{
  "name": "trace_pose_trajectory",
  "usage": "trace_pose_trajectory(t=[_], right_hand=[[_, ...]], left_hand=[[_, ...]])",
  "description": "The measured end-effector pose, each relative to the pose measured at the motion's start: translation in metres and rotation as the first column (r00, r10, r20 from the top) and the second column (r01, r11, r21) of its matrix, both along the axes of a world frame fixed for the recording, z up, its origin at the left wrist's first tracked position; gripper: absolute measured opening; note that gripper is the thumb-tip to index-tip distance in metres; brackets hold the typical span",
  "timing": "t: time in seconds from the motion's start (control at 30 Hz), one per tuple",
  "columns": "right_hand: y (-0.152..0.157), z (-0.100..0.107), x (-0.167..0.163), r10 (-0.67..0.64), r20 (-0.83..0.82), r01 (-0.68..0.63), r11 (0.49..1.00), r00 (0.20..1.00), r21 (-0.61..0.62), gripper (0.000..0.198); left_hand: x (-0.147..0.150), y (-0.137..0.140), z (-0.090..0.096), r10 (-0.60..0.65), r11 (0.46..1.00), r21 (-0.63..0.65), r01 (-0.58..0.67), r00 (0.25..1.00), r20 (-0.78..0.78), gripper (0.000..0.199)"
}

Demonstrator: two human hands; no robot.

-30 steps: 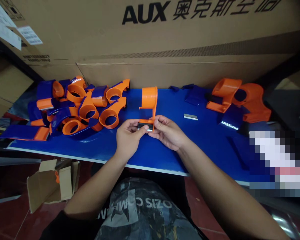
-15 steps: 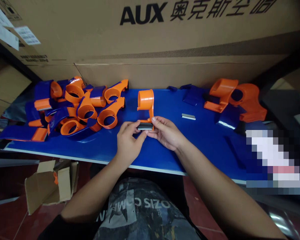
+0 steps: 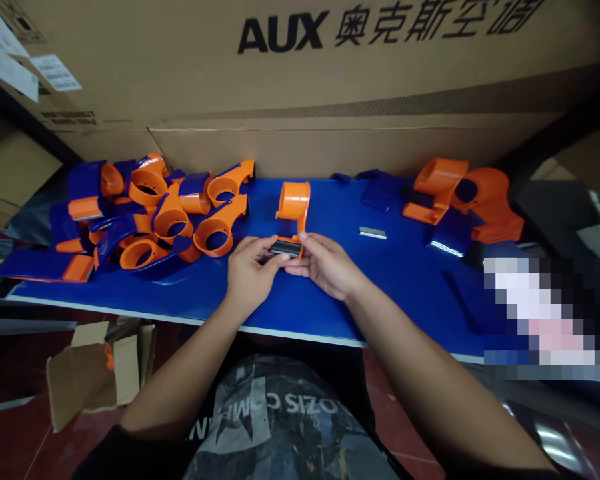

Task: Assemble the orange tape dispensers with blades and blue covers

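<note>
Between my hands, over the middle of the blue table, an orange tape dispenser frame (image 3: 296, 199) stands with its round hub upward. A black roller (image 3: 286, 249) lies across its lower end. My left hand (image 3: 253, 272) pinches the left end of that lower part with thumb and fingers. My right hand (image 3: 327, 265) is closed on the right side, its thumb against the orange arm. The fingertips hide part of the lower edge. To the right, apart from both hands, a small toothed metal blade (image 3: 373, 233) lies on the table.
Several orange and blue tape dispensers (image 3: 173, 220) are heaped at the left. Orange frames (image 3: 440, 180) and blue covers (image 3: 450, 233) lie at the right. A large cardboard box (image 3: 280, 87) stands behind the blue table (image 3: 320, 317). An opened carton (image 3: 80, 373) sits on the floor.
The roller end of the dispenser has tilted slightly, and the bright strip along its lower edge no longer shows. Both hands keep their grip. The whole view has shifted a little.
</note>
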State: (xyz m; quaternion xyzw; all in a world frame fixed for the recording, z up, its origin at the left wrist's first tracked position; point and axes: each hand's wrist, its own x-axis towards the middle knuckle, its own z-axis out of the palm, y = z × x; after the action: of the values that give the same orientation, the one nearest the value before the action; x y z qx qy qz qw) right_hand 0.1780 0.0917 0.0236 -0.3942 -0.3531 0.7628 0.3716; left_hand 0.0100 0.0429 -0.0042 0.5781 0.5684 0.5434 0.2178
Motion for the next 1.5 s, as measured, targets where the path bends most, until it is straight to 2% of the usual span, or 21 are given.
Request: trace_pose_trajectory(t=[0.17, 0.33, 0.43, 0.6, 0.87, 1.0, 1.07, 1.2, 1.3, 1.4, 1.5], right_hand=[[-0.001, 0.004, -0.001, -0.010, 0.009, 0.010, 1.000, 1.000, -0.015, 0.020], [0.000, 0.000, -0.001, 0.014, 0.023, -0.013, 1.000, 1.000, -0.018, 0.017], [0.001, -0.002, -0.002, 0.007, 0.044, -0.007, 1.000, 0.999, -0.015, 0.018], [-0.002, 0.000, -0.006, -0.043, 0.082, 0.043, 0.999, 0.996, -0.003, 0.018], [-0.004, -0.002, -0.004, -0.122, 0.173, 0.099, 0.985, 0.977, 0.141, 0.025], [0.004, 0.000, 0.006, -0.206, 0.210, 0.172, 0.970, 0.956, 0.172, 0.025], [0.010, 0.002, 0.011, -0.233, 0.201, 0.203, 0.966, 0.952, 0.160, 0.026], [0.017, 0.003, 0.017, -0.235, 0.208, 0.215, 0.970, 0.949, 0.111, 0.024], [0.019, 0.001, 0.017, -0.209, 0.233, 0.193, 0.977, 0.950, 0.088, 0.023], [0.021, 0.000, 0.017, -0.190, 0.228, 0.178, 0.981, 0.955, 0.074, 0.025], [0.023, -0.002, 0.018, -0.170, 0.215, 0.164, 0.985, 0.962, 0.044, 0.027]], left_hand=[[0.000, -0.001, 0.003, -0.007, 1.000, 0.015, 0.007, 1.000, -0.028, 0.027], [0.004, 0.004, 0.004, 0.059, 0.998, 0.043, -0.054, 0.989, -0.137, 0.022], [0.007, 0.006, 0.002, 0.056, 0.998, 0.050, -0.047, 0.980, -0.193, 0.021], [0.013, 0.003, 0.004, -0.018, 0.999, 0.031, 0.027, 0.968, -0.250, 0.019], [0.017, 0.016, 0.019, -0.177, 0.982, 0.008, 0.189, 0.936, -0.304, 0.016], [0.016, 0.028, 0.031, -0.285, 0.956, -0.017, 0.294, 0.909, -0.304, 0.028], [0.017, 0.036, 0.039, -0.258, 0.961, 0.010, 0.276, 0.913, -0.315, 0.038], [0.028, 0.061, 0.062, -0.090, 0.978, 0.147, 0.149, 0.934, -0.346, 0.036], [0.051, 0.093, 0.083, -0.116, 0.961, 0.182, 0.210, 0.898, -0.424, 0.023], [0.084, 0.141, 0.099, -0.216, 0.943, 0.086, 0.320, 0.791, -0.572, 0.015], [0.117, 0.198, 0.103, -0.295, 0.946, -0.123, 0.301, 0.633, -0.716, 0.024]])
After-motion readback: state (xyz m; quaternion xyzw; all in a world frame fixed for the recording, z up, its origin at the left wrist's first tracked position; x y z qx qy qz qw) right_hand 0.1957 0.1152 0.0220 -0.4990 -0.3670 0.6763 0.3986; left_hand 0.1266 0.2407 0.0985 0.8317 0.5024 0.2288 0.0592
